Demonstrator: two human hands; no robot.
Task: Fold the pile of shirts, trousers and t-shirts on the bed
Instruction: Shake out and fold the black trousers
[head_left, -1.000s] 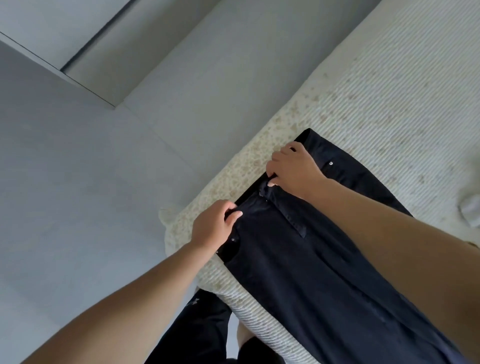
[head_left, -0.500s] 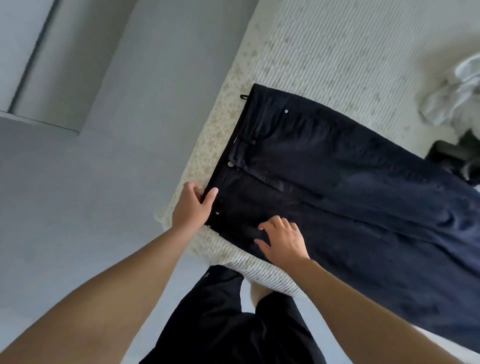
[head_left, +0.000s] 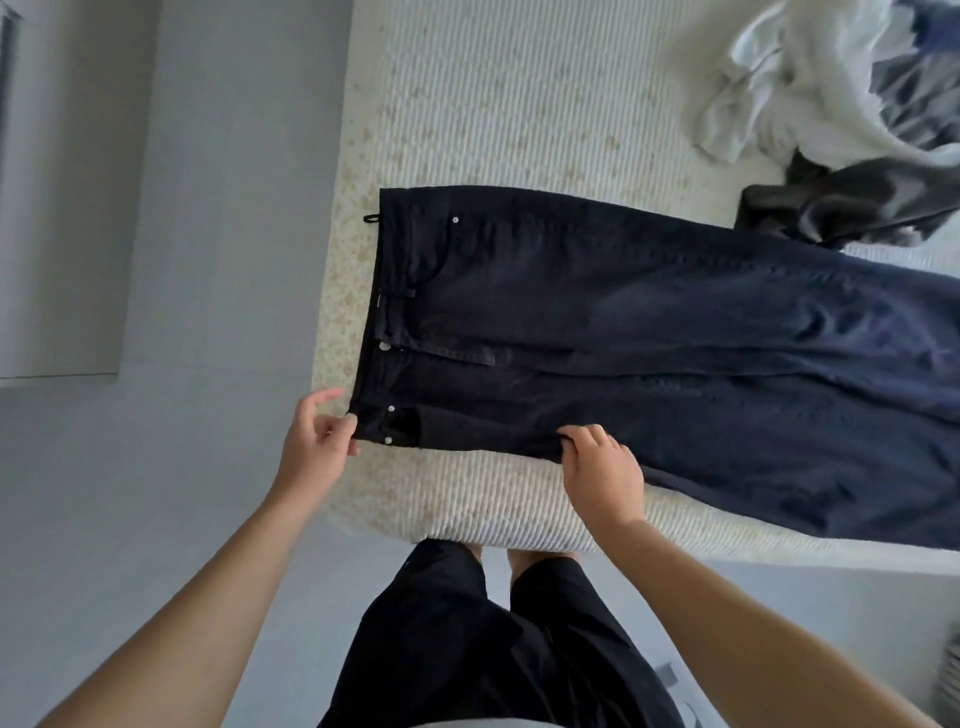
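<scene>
Bed (head_left: 519, 104) carries unfolded trousers (head_left: 649, 338); both hands, left (head_left: 311, 447) and right (head_left: 602, 467), pinch their near edge; pile (head_left: 841, 104) remains unfolded.

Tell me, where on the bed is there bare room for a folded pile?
The bare stretch of bed beyond the trousers, left of the clothes heap, is free. The near edge is just a narrow strip, where both hands work.

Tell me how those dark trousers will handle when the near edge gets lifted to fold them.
The dark trousers will probably flop and drape, not hold shape: they lie flat and wrinkled on the bed. They look like denim, so likely heavyish, dragging at the legs. With the left hand and right hand pinching only the near edge, the rest may sag.
</scene>
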